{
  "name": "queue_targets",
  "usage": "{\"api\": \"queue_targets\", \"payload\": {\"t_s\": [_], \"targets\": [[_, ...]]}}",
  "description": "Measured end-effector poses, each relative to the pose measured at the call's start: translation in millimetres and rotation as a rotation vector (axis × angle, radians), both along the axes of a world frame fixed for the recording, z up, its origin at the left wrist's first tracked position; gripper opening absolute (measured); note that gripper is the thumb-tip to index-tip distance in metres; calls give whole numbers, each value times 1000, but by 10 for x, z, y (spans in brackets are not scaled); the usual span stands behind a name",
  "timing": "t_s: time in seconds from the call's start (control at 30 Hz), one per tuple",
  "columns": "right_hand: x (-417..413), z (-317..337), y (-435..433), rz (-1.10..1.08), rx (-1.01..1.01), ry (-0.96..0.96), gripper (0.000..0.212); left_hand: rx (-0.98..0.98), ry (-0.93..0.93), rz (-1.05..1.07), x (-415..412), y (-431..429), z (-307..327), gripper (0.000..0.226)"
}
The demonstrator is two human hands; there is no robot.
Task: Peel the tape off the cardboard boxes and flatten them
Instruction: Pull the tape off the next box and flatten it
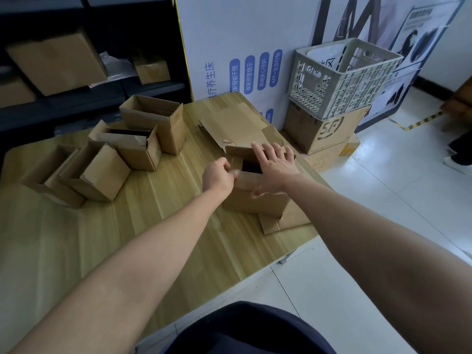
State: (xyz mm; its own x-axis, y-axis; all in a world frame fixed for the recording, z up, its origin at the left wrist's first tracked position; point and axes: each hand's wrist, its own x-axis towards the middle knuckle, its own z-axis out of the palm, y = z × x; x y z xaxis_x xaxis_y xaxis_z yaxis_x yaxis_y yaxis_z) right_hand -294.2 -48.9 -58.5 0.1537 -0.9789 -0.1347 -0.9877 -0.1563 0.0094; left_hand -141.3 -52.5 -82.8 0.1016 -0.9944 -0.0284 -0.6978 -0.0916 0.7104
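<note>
Atop the box (255,204), tape (237,172) pinched between left fingers (226,165)

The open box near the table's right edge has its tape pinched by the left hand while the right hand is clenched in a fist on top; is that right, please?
Not quite: the right hand is not clenched; its fingers are spread open over the box. The left hand does pinch the tape, as the head view shows.
</note>
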Motion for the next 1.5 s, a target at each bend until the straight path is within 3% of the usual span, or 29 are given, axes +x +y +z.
{"api": "queue_targets", "payload": {"t_s": [0.13, 0.23, 0.3, 0.43, 0.6, 0.73, 0.8, 0.9, 1.03, 1.2, 1.3, 1.4, 1.5], "targets": [[4, -141, -7, -6, 47, -13, 111, 10, 118, 84, 92, -20, -33, 13], [-20, -268, 10, 10, 38, -27, 95, 95, 513, 316, 260, -94, -63, 14], [-50, -260, -10, 2, 63, -45, 92, 121, 677, 503, 452, -166, -123, 16], [-46, -206, -54, -17, 110, -96, 94, 109, 796, 684, 773, -235, -307, 30], [-17, -246, -39, -41, 137, -69, 102, 131, 886, 855, 822, -146, -484, 29], [-11, -242, -66, -57, 149, -64, 103, 70, 826, 949, 1240, -209, -591, 35], [34, -248, -87, -69, 144, -62, 103, 42, 692, 876, 1420, -212, -603, 26], [81, -248, -109, -80, 139, -53, 102, 81, 472, 592, 1418, -140, -631, 11], [86, -273, -85, -76, 125, -34, 103, 117, 242, 232, 1103, -19, -846, 15], [41, -298, -79, -84, 132, -49, 104, 270, 65, 47, 809, 75, -1165, 21], [19, -305, -89, -82, 132, -62, 103, 421, 20, -23, 786, 38, -1213, 18], [12, -303, -93, -81, 129, -66, 102, 538, 122, -14, 838, -55, -1142, 28], [22, -291, -97, -87, 134, -71, 102, 496, 166, 13, 1020, -119, -1041, 21]]}}
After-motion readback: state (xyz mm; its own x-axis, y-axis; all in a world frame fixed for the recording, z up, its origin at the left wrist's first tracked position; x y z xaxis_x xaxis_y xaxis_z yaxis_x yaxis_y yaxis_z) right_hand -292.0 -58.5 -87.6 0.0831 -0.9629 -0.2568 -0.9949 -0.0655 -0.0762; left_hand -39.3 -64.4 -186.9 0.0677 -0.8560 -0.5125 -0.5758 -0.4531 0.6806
